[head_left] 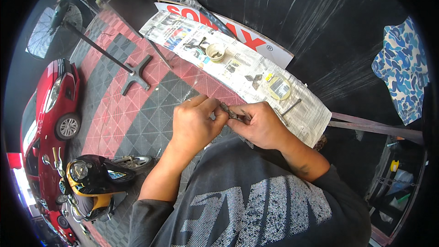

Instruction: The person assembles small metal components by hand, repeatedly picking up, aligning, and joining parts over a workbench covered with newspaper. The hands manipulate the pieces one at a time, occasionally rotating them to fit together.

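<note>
Both my hands meet in front of my chest, short of the bench's near edge. My left hand [196,121] is closed, its thumb and fingers pinching one end of a small dark, grimy metal part [227,110]. The other end sits in my closed right hand [257,122]; the fingers cover much of it, so its exact kind cannot be made out. Beyond my hands is a narrow bench covered with newspaper [176,34]. A round, pale open tub [215,53] with dark stuff inside stands on it. Nearer my right hand lie a round yellowish lid or tin [279,88] and a T-handle wrench [291,107].
A dark three-armed wrench [196,46] lies beside the tub. Behind the bench leans a white signboard [274,56] with red lettering, against a black wall. At left are a motorcycle [91,176], a red car [50,96] and a metal stand [135,75] on red-and-grey floor tiles. A blue camouflage cloth [402,71] hangs at right.
</note>
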Demonstrator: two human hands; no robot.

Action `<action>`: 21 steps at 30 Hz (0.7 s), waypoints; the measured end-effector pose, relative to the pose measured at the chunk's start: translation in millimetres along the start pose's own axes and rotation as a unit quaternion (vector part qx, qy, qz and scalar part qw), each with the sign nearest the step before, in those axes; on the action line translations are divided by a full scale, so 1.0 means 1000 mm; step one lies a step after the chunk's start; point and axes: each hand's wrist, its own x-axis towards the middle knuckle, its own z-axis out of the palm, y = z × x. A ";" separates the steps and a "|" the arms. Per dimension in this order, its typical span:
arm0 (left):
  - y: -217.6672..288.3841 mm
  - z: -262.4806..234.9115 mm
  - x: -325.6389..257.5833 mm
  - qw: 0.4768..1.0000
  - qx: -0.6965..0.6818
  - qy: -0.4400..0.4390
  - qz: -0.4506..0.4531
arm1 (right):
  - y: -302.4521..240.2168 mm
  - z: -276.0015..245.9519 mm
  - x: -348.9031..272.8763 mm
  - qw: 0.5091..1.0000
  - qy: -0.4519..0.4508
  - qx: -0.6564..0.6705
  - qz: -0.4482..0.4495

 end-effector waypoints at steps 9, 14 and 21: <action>-0.050 -0.050 0.015 0.957 -0.203 0.105 -0.180 | 0.014 -0.025 -0.007 0.963 -0.067 0.248 0.086; -0.035 -0.040 0.001 0.927 -0.324 0.004 -0.188 | 0.007 -0.024 -0.005 0.958 -0.072 0.270 0.070; 0.003 -0.038 0.006 0.961 -0.221 -0.078 -0.149 | -0.002 -0.024 -0.010 0.975 -0.044 0.210 0.059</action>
